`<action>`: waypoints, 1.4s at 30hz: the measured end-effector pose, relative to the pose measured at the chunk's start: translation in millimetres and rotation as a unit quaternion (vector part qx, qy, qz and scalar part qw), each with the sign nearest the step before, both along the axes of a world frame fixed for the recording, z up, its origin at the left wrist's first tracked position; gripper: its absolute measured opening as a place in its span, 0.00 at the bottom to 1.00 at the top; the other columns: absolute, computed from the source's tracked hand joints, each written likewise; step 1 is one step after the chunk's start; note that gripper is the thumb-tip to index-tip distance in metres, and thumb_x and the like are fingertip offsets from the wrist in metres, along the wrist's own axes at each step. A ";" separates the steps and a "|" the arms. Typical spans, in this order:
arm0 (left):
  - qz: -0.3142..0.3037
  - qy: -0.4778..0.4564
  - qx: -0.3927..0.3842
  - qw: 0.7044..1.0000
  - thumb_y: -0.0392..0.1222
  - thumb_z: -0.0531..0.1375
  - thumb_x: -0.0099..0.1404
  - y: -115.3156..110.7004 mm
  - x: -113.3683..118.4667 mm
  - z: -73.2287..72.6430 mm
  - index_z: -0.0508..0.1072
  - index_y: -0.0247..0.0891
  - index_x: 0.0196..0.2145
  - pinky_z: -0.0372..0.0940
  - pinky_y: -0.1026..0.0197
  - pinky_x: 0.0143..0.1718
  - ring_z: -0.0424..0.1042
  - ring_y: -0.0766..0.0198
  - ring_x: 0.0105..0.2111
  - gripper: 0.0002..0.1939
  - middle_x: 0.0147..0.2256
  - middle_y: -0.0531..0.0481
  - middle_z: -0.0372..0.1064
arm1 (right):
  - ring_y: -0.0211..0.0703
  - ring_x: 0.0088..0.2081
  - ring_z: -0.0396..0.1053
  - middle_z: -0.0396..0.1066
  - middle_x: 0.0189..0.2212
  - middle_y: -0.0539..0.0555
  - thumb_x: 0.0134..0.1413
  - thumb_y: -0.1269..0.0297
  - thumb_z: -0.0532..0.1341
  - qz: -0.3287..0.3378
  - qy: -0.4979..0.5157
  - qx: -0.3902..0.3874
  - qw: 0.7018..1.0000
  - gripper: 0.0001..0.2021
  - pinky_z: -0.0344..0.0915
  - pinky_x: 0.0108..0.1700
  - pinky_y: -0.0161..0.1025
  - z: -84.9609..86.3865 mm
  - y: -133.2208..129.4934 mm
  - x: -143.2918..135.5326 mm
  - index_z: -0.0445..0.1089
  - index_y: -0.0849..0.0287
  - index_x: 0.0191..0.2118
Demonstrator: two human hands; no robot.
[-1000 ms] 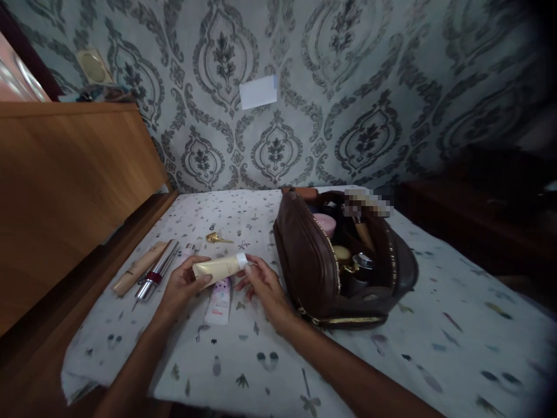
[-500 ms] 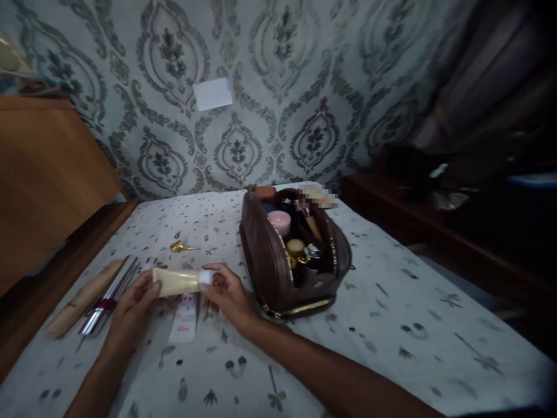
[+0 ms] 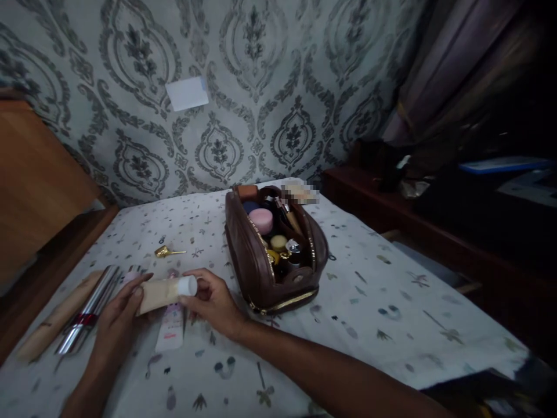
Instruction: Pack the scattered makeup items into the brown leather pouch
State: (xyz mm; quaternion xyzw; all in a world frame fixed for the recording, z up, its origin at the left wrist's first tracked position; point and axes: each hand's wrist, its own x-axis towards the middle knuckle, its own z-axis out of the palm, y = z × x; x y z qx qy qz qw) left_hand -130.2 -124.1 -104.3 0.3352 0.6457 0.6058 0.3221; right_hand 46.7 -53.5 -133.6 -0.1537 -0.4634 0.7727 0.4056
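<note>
Between both hands is a cream-coloured squeeze tube [image 3: 159, 294] with a white cap. My left hand [image 3: 117, 316] grips its flat end, thumb on top. The fingers of my right hand [image 3: 215, 301] close around the cap end. Beneath the held tube, a white and pink tube [image 3: 170, 330] lies on the patterned sheet. To the left are silver tubes [image 3: 89, 307] with a dark red band and a long tan item [image 3: 61, 316]. A small gold pin-like piece [image 3: 167, 251] rests behind my hands.
An unzipped brown cosmetic bag [image 3: 248, 255] stands right of my hands, holding a pink round container [image 3: 261, 220], bottles and brushes. A wooden panel [image 3: 39, 174] borders the left side. Patterned wallpaper rises behind, with a white card [image 3: 188, 93] on it. Dark furniture [image 3: 369, 197] lies right.
The view has turned slightly right, so things sit further left. The cream tube, still in both hands, has tilted so its cap end is higher and its cap top faces me more.
</note>
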 end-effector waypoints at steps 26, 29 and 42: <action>-0.056 -0.024 0.029 0.998 0.58 0.65 0.59 -4.8 4.0 1.8 0.69 0.40 0.46 0.64 0.68 0.22 0.67 0.67 0.24 0.24 0.30 0.55 0.66 | 0.31 0.22 0.64 0.67 0.30 0.47 0.51 0.52 0.67 -0.050 -0.050 0.041 0.997 0.22 0.56 0.20 0.29 15.9 3.2 9.1 0.66 0.57 0.49; -0.068 -0.014 0.039 0.997 0.57 0.64 0.60 -4.1 6.7 5.9 0.69 0.40 0.46 0.64 0.67 0.22 0.67 0.67 0.25 0.23 0.29 0.55 0.67 | 0.31 0.24 0.62 0.67 0.31 0.47 0.52 0.54 0.67 -0.066 -0.033 0.083 0.994 0.20 0.61 0.23 0.29 29.8 0.6 15.8 0.67 0.57 0.48; -0.120 0.037 0.046 0.991 0.60 0.65 0.58 26.8 34.0 27.7 0.70 0.40 0.47 0.61 0.68 0.21 0.64 0.67 0.22 0.27 0.26 0.56 0.67 | 0.41 0.40 0.74 0.75 0.48 0.58 0.60 0.57 0.64 -0.179 -0.150 0.458 0.857 0.23 0.70 0.45 0.36 80.9 -8.3 70.9 0.68 0.59 0.58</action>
